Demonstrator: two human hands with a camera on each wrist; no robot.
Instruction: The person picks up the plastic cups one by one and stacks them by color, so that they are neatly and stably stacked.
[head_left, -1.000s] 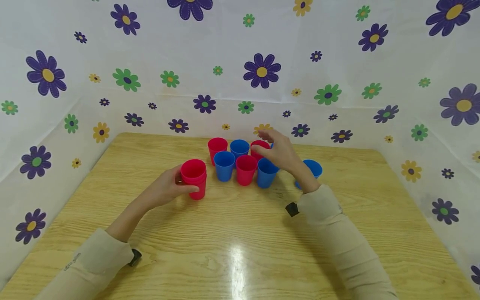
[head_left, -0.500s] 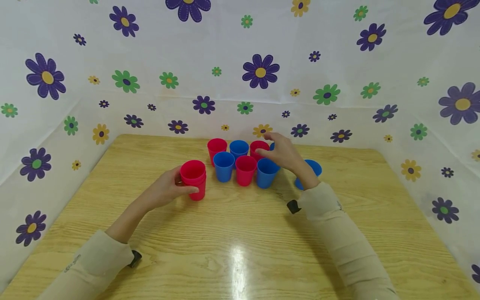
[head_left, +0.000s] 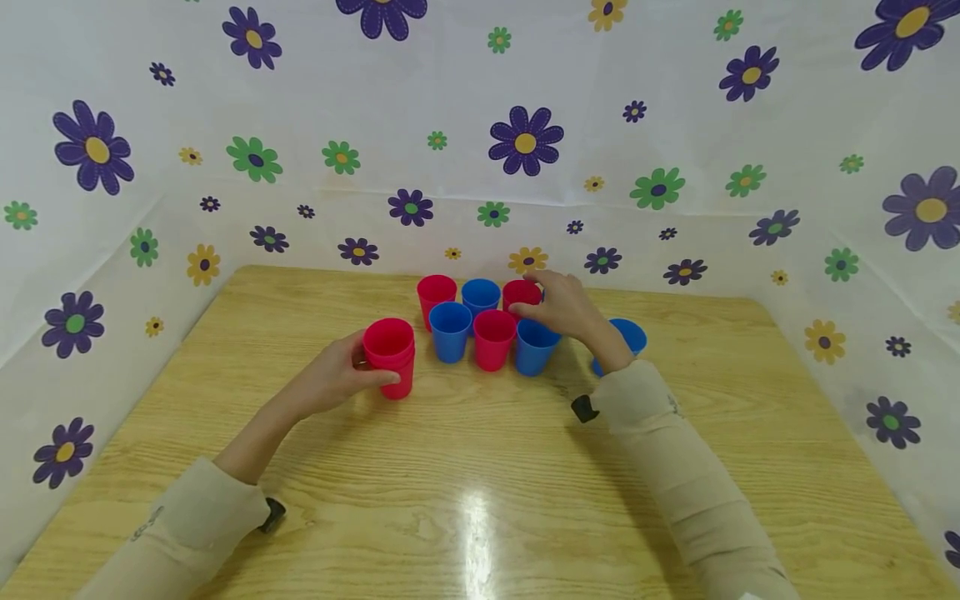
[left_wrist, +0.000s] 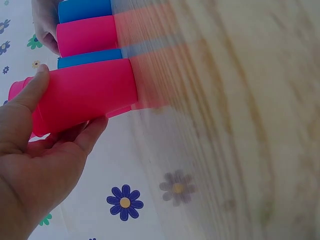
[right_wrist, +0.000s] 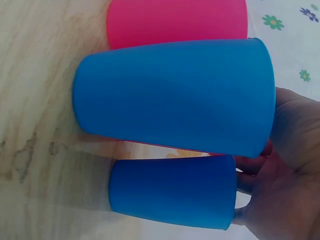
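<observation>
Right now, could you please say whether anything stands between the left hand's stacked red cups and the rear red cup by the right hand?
Yes: the leftmost blue cup stands between the stacked red cups and the rear red cup; the front red cup crowds the way.

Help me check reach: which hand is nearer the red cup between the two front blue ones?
Right. The right hand is just beyond the red cup, to its right; the left hand, gripping stacked red cups, is farther left, past a blue cup.

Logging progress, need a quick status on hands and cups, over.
Left hand gripping stacked red cups. Right hand at rightmost rear red cup, grip unclear. Blue cup close in front.
</observation>
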